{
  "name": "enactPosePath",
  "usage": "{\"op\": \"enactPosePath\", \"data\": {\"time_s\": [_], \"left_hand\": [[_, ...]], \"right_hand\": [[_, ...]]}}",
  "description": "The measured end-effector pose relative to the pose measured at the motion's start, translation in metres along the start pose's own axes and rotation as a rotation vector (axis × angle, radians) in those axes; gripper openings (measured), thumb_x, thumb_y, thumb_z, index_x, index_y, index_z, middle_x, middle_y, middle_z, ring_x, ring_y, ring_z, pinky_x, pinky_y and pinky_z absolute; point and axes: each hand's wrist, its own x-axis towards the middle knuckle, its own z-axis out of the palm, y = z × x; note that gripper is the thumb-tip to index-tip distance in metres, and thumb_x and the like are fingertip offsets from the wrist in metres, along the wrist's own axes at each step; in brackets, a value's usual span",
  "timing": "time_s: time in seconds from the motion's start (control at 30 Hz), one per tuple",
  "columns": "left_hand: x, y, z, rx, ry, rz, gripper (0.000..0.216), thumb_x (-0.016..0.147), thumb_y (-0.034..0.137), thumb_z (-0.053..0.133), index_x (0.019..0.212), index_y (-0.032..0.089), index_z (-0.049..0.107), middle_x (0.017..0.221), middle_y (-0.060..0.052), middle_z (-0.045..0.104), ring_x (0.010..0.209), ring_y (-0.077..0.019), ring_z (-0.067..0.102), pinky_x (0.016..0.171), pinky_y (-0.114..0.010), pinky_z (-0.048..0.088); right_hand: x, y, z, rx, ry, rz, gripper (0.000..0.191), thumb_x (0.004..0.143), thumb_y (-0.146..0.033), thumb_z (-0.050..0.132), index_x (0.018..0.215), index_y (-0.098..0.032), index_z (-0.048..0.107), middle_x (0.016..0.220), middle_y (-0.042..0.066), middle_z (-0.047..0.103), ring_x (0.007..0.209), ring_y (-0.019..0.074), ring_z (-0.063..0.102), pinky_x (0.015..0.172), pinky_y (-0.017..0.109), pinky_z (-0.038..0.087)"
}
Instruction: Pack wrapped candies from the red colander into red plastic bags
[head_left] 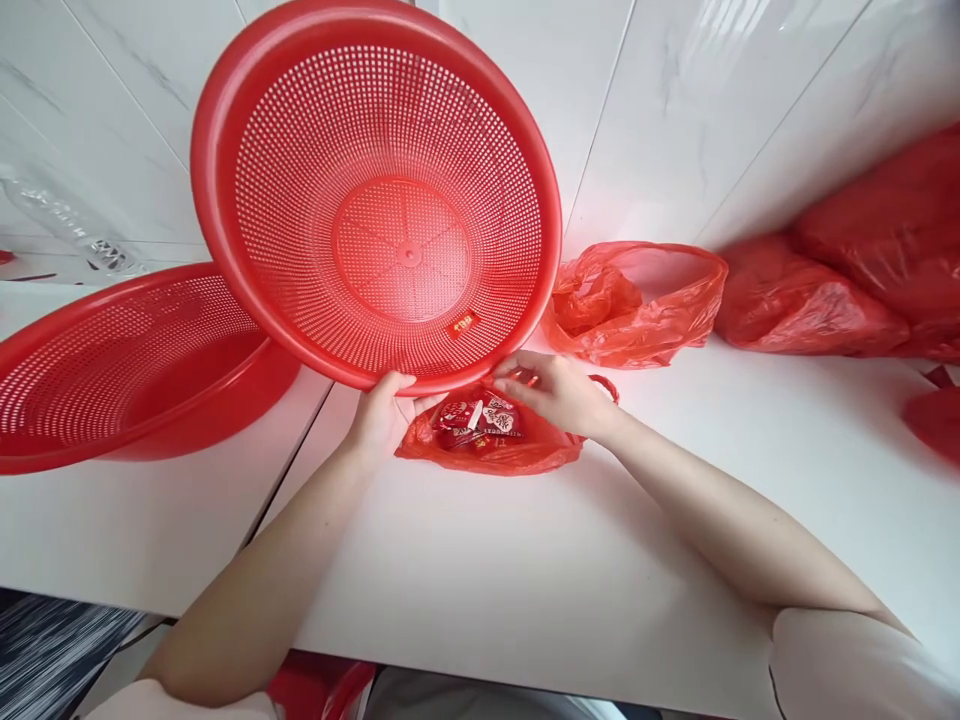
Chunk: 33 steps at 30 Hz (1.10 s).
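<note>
My left hand (382,415) grips the lower rim of a big round red perforated basket (375,190), holding it tilted up on edge with its hollow facing me. My right hand (559,393) is just right of it, fingers curled over the mouth of a small red plastic bag (491,445) lying on the white counter (525,570). Inside that bag I see small red and white packets (480,418). The bag sits directly beneath the raised basket's rim.
A second red perforated basket (112,370) rests in a red basin on the left. An open red plastic bag (637,300) stands behind my right hand, with fuller red bags (862,280) against the white tiled wall at the right. The counter's front edge runs along the bottom.
</note>
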Motion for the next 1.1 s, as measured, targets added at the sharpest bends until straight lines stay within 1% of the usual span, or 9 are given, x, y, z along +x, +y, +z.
{"op": "enactPosePath", "data": {"time_s": [0.1, 0.17, 0.33, 0.43, 0.53, 0.6, 0.8, 1.0, 1.1], "left_hand": [[-0.002, -0.002, 0.000, 0.017, -0.007, -0.041, 0.002, 0.070, 0.015, 0.059, 0.068, 0.014, 0.059, 0.084, -0.006, 0.070, 0.107, -0.0294, 0.062, 0.095, -0.049, 0.050], [-0.006, -0.004, 0.000, 0.036, -0.054, -0.091, 0.003, 0.070, 0.015, 0.060, 0.071, 0.013, 0.062, 0.086, -0.007, 0.070, 0.106, -0.0309, 0.062, 0.095, -0.051, 0.050], [-0.018, -0.011, 0.000, 0.062, -0.180, -0.206, 0.014, 0.075, 0.015, 0.060, 0.087, 0.015, 0.066, 0.096, -0.007, 0.071, 0.113, -0.0320, 0.060, 0.099, -0.057, 0.046], [-0.021, -0.013, 0.000, 0.067, -0.204, -0.208, 0.018, 0.076, 0.014, 0.059, 0.093, 0.016, 0.066, 0.099, -0.006, 0.071, 0.115, -0.0315, 0.058, 0.101, -0.057, 0.044], [-0.018, -0.012, -0.002, 0.040, -0.184, -0.203, 0.015, 0.076, 0.014, 0.058, 0.088, 0.014, 0.066, 0.100, -0.007, 0.070, 0.115, -0.0319, 0.058, 0.100, -0.056, 0.045], [-0.015, -0.010, -0.003, 0.022, -0.163, -0.203, 0.010, 0.074, 0.014, 0.058, 0.082, 0.013, 0.065, 0.099, -0.008, 0.070, 0.115, -0.0320, 0.058, 0.099, -0.055, 0.046], [-0.006, -0.008, -0.010, 0.029, -0.144, -0.176, 0.006, 0.074, 0.015, 0.058, 0.072, 0.012, 0.063, 0.100, -0.009, 0.071, 0.112, -0.0312, 0.060, 0.099, -0.051, 0.048], [-0.006, -0.004, -0.010, 0.047, -0.173, -0.163, 0.019, 0.075, 0.016, 0.055, 0.089, 0.011, 0.068, 0.108, -0.011, 0.070, 0.113, -0.0331, 0.060, 0.096, -0.052, 0.050], [-0.008, 0.000, -0.005, 0.071, -0.175, -0.160, 0.030, 0.075, 0.017, 0.053, 0.099, 0.008, 0.068, 0.110, -0.015, 0.070, 0.112, -0.0350, 0.060, 0.093, -0.052, 0.051]], "right_hand": [[0.002, -0.004, -0.003, -0.197, 0.204, -0.090, 0.024, 0.095, -0.036, 0.047, 0.089, -0.020, 0.063, 0.081, 0.003, 0.069, 0.066, 0.0153, 0.062, 0.067, 0.029, 0.050], [0.004, -0.005, -0.003, -0.307, 0.239, -0.173, 0.023, 0.096, -0.032, 0.045, 0.094, -0.018, 0.063, 0.090, 0.007, 0.069, 0.079, 0.0188, 0.064, 0.075, 0.032, 0.051], [0.011, 0.003, 0.005, -0.632, 0.046, -0.114, 0.045, 0.095, -0.038, 0.047, 0.131, -0.012, 0.050, 0.137, 0.018, 0.052, 0.127, 0.0334, 0.047, 0.105, 0.056, 0.035], [0.012, 0.008, 0.007, -0.654, -0.137, -0.065, 0.053, 0.095, -0.044, 0.045, 0.136, -0.010, 0.046, 0.142, 0.021, 0.047, 0.129, 0.0357, 0.045, 0.106, 0.060, 0.031], [0.012, 0.002, -0.001, -0.517, -0.253, -0.130, 0.040, 0.097, -0.038, 0.042, 0.127, -0.016, 0.057, 0.121, 0.014, 0.064, 0.107, 0.0272, 0.062, 0.092, 0.044, 0.048], [0.011, -0.004, -0.009, -0.401, -0.296, -0.176, 0.035, 0.096, -0.035, 0.044, 0.123, -0.018, 0.061, 0.112, 0.010, 0.067, 0.098, 0.0225, 0.065, 0.085, 0.036, 0.052], [0.013, -0.011, -0.022, -0.139, -0.376, -0.199, 0.036, 0.091, -0.027, 0.054, 0.126, -0.024, 0.062, 0.123, 0.005, 0.065, 0.107, 0.0204, 0.064, 0.094, 0.033, 0.049], [0.013, -0.013, -0.016, 0.507, -0.320, 0.099, 0.047, 0.087, -0.035, 0.062, 0.131, -0.017, 0.057, 0.097, 0.006, 0.074, 0.092, 0.0203, 0.071, 0.083, 0.036, 0.059], [0.012, -0.014, -0.016, 0.668, -0.337, 0.204, 0.055, 0.082, -0.033, 0.070, 0.131, -0.013, 0.056, 0.095, 0.009, 0.074, 0.087, 0.0205, 0.072, 0.079, 0.034, 0.060]]}}
